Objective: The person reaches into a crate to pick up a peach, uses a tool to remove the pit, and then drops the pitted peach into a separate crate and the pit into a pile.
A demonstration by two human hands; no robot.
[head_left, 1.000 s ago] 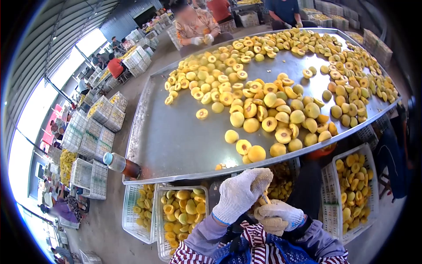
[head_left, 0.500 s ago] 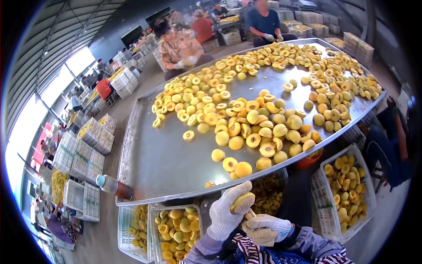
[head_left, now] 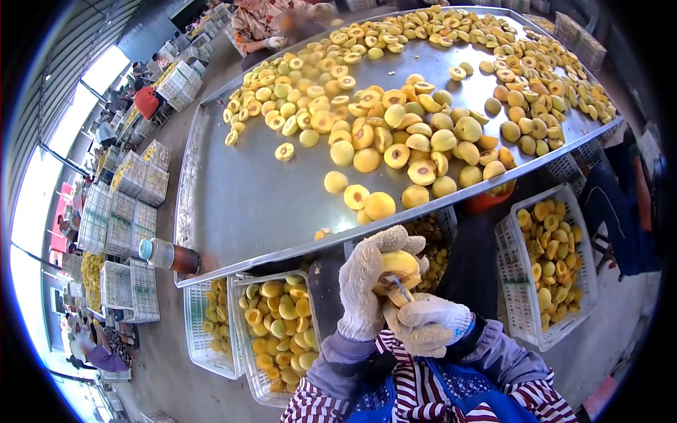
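My left hand point(head_left: 362, 285), in a knit glove, is closed around a yellow peach half point(head_left: 401, 265) near the front edge of the metal table. The cut side of the peach faces down toward my right hand. Gloved too, my right hand point(head_left: 425, 326) grips a thin metal pitting tool point(head_left: 400, 287), whose tip is at the cut side of the peach. Glove fingers hide the tool's handle. Beyond my hands, many halved peaches point(head_left: 422, 171) lie heaped on the metal table point(head_left: 243, 197).
Crates of peach halves stand below the table: one at left point(head_left: 281, 331), one at right point(head_left: 546, 264). A bottle with dark liquid point(head_left: 169, 256) is by the table's left corner. Across the table sits a person in a patterned shirt point(head_left: 262, 21). Stacked white crates point(head_left: 116, 222) line the left.
The view has tipped downward. My left hand has turned the peach half, and the tool in my right hand now meets its cut side.
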